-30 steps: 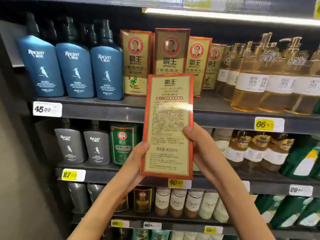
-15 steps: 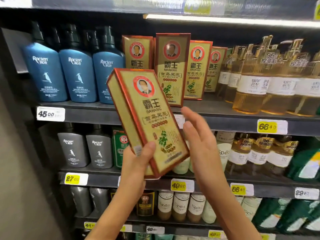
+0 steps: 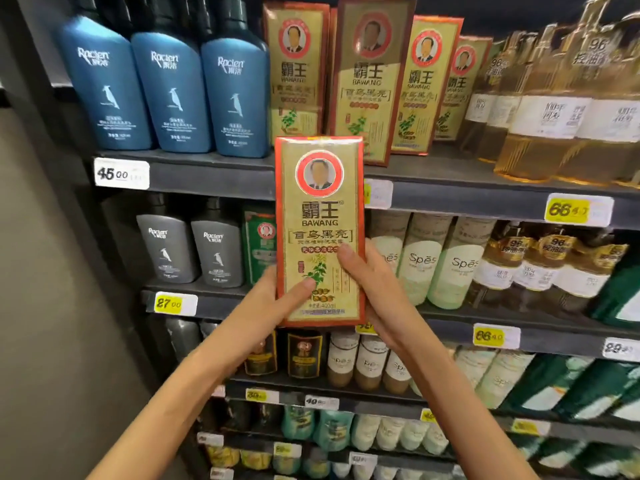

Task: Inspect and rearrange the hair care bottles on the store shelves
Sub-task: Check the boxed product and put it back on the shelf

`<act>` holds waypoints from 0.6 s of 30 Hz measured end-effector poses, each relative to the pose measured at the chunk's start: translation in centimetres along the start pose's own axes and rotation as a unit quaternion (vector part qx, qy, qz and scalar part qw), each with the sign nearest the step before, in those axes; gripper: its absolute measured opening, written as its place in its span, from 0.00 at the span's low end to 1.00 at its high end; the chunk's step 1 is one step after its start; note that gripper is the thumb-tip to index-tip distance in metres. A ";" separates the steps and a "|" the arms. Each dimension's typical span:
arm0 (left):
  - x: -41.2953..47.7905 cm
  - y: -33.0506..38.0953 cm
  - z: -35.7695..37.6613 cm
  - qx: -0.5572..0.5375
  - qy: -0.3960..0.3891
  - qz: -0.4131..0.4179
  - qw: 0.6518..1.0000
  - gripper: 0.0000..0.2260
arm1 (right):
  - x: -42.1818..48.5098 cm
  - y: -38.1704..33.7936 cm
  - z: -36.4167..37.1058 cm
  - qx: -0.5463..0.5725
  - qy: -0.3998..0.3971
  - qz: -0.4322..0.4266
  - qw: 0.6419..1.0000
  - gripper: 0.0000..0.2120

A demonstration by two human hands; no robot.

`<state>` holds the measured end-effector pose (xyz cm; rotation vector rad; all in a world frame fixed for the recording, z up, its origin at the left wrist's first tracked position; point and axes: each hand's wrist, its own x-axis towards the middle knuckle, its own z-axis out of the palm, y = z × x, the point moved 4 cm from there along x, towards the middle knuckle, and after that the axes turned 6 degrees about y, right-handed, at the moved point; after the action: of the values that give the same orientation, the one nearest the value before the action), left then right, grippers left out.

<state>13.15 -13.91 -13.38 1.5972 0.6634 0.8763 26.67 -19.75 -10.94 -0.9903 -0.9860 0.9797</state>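
Gold-and-red cardboard hair-care box is being held upright before the dark metal shelf's front edge, label forward, seemingly for reading; left hand and right hand are gripping its lower sides.

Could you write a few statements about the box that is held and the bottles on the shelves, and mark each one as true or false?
1. The left hand and the right hand both hold the gold Bawang box, upright, its front facing the camera. True.
2. The blue bottles stand right of the shelved Bawang boxes. False: they stand left of them.
3. The white price tag below the blue bottles reads 45.00. True.
4. The grey bottles share the blue bottles' shelf. False: they stand one shelf lower.
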 end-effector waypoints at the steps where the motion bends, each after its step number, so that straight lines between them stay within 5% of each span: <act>1: -0.3 -0.7 -0.3 -0.007 -0.019 -0.005 1.000 0.21 | -0.2 0.5 -0.1 -0.020 -0.011 -0.005 1.000 0.25; 6: -0.6 -2.3 -2.6 0.094 -0.020 0.061 0.994 0.27 | -1.1 1.2 -0.2 -0.173 -0.090 -0.068 0.979 0.25; 10: -1.1 -2.3 -3.4 0.202 -0.029 0.112 0.973 0.23 | -2.3 2.0 0.7 -0.192 -0.112 -0.103 0.969 0.25; 18: -6.1 0.0 -3.3 0.078 -0.068 0.022 0.994 0.35 | -4.2 0.9 1.4 -0.184 -0.113 -0.081 0.973 0.25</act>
<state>7.02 -16.96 -14.22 1.7999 0.6142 0.7556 24.15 -23.26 -12.30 -1.0962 -1.4535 0.7980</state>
